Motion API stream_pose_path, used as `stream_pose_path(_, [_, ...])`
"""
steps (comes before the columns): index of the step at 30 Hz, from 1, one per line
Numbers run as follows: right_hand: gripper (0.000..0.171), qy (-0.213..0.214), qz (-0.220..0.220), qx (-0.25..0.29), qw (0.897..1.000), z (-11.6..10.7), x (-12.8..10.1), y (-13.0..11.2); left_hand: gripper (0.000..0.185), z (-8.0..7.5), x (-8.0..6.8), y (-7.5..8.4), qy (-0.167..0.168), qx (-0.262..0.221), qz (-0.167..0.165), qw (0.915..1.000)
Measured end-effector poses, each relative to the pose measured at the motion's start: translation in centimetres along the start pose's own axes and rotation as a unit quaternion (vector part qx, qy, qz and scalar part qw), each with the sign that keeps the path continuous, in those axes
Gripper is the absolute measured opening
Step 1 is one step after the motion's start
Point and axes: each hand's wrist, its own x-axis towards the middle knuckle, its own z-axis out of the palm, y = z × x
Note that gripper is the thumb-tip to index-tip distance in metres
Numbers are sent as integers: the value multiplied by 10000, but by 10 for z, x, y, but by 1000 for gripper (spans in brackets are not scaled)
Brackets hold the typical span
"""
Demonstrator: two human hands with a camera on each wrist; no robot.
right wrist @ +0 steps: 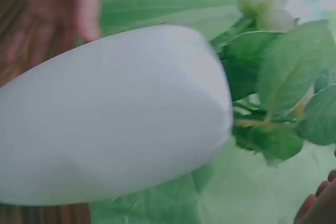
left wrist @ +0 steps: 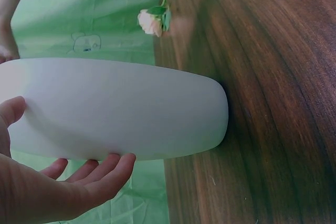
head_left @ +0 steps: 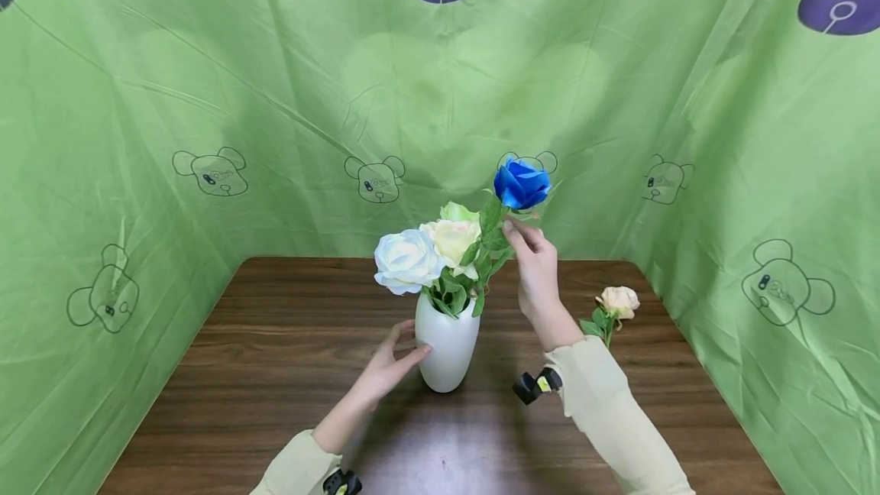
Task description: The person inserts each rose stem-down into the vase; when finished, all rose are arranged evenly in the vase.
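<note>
From my place at the cameras, I see the blue rose [head_left: 521, 183] above the vase [head_left: 445, 346] and to the right of it, just over the fingertips of the right hand [head_left: 539, 270]. Thumb and fingers of this hand are brought closely together and pinch the rose under its bloom. Its leaves are near the mouth of the vase, but I cannot tell where its stem ends. The left hand [head_left: 390, 371] is at the left side of the vase; its fingers are spread rather wide and curve around the wall, with the thumb touching also. The vase stands upright on the surface [head_left: 296, 334]. From its mouth rise a pale blue rose [head_left: 408, 260] and a cream rose [head_left: 450, 240]. To the right of the vase, well apart, lies a pink rose [head_left: 619, 302].
</note>
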Motion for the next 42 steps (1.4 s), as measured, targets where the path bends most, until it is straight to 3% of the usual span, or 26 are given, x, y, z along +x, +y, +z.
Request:
stream_pose_path(4, [12, -180, 465, 285, 9983, 7, 3, -8, 59, 1, -1, -1, -19, 18, -8, 10000])
stream_pose_path(6, [15, -182, 463, 345, 9982, 10, 2, -10, 59, 1, -1, -1, -21, 28, -16, 10000])
stream_pose_path(14, [25, -53, -455, 225, 9987, 19, -8, -7, 59, -1, -5, 13, -103, -29, -20, 9999])
stream_pose_path(17, [19, 19, -643, 186, 9978, 24, -13, -3, 58, -1, -9, 24, -136, -12, -54, 9999])
stream_pose_path(20, [4, 5, -566, 90, 9984, 26, -19, 3, 57, 0, -12, 28, -151, 20, -76, 9999])
stream_pose_path(31, [3, 13, 89, -241, 9997, 16, -28, 22, 62, -1, 0, 0, -6, 54, -23, 10000])
stream_pose_path(42, [9, 15, -178, -447, 9988, 18, -33, 26, 62, -1, 1, -2, 14, 70, 2, 10000])
